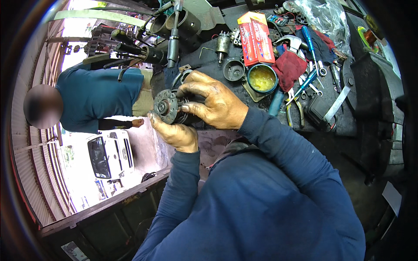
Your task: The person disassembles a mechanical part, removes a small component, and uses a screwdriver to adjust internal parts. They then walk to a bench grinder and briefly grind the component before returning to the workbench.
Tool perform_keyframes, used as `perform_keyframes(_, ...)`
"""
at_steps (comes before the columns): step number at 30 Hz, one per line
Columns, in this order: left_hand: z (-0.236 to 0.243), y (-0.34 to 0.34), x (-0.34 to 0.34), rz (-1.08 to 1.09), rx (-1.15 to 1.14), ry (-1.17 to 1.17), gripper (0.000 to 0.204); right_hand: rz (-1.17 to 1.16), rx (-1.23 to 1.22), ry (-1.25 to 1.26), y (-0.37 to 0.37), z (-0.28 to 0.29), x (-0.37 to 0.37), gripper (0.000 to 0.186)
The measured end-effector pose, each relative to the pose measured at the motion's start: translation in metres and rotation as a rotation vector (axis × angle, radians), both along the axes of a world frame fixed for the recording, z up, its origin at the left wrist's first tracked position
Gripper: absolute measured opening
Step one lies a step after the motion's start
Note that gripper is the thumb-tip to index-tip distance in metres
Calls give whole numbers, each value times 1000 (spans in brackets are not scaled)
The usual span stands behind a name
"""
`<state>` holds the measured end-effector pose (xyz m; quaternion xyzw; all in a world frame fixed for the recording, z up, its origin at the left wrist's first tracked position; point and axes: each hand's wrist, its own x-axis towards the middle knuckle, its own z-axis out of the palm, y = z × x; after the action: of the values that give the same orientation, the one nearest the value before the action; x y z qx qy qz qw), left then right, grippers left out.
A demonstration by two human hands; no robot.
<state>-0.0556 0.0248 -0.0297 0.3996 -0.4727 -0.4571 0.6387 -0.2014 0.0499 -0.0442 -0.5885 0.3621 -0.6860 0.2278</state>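
Between my hands is a round, dark metal motor part (166, 107) with a raised hub at its centre and small round holes or studs about its face. From below, my left hand (177, 135) cradles it, thumb near its lower edge. My right hand (217, 103) grips its side and top, with fingers and thumb bent round it. Grime marks the fingers of both hands. The back of the part is hidden by my right hand. Just beyond, on the dark bench (204, 61), lie a small cylindrical motor (223, 45) and a round metal housing (234, 69).
A blue-rimmed tub of yellow grease (262, 78) stands beside a red and orange box (255, 39). Rightward lie a red cloth (289, 69), hammer (292, 42), blue screwdriver (308, 38), pliers (295, 111) and several wrenches. Another person (98, 99) stands at left, near a white vehicle (111, 154).
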Motion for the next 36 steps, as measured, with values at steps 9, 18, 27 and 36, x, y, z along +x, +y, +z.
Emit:
perform_keyframes(9, -33, 9, 37, -259, -262, -181, 94, -104, 447, -93, -6, -44, -23, 39)
perform_keyframes(18, -86, 19, 14, -148, 25, -403, 100, 140, 416, 304, -119, -88, -15, 42)
perform_keyframes(27, -85, 5, 38, -176, -70, -646, 74, 208, 608, 100, -108, -77, -14, 40)
perform_keyframes(36, -63, -46, 124, -479, 49, -556, 66, -237, 484, -39, -23, -74, -7, 40)
